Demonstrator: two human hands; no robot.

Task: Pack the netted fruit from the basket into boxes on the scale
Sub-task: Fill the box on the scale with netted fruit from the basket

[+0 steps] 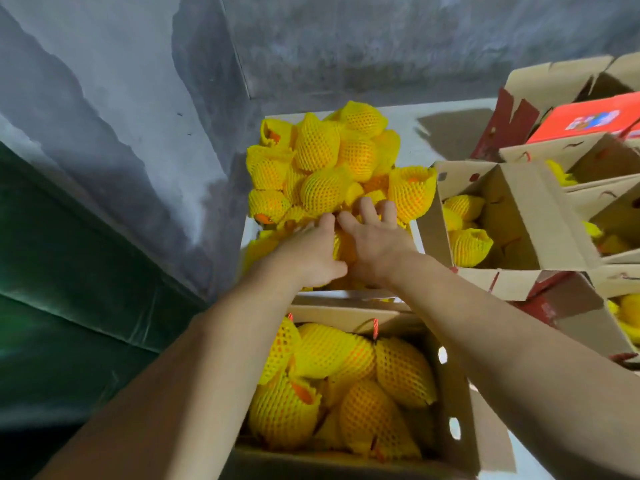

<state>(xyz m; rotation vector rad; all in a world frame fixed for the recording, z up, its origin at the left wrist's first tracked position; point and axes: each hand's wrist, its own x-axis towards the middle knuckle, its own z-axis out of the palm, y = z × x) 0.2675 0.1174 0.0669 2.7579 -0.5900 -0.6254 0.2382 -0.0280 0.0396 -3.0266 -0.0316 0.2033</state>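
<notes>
Both hands reach forward into the heap of netted fruit (332,168), orange fruit in yellow foam net sleeves piled high in a white basket (246,233) that sits against the grey wall (138,98). The left hand (311,254) lies on the near side of the heap with its fingers curled around one netted fruit (341,245), which shows between the two hands. The right hand (374,240) sits just beside it, touching that same fruit, its fingers spread and bent down into the pile; whether it grips a fruit of its own I cannot tell.

Directly below the forearms stands an open cardboard box (450,393), already holding many netted fruit packed close together. What it stands on is hidden by the box itself. To the right of the basket, a second open box (519,216) holds a few netted fruit at its bottom. Behind and beside it more open boxes stand stacked and overlapping, one with a red printed panel (585,116). A dark green sheet (69,254) covers the lower left.
</notes>
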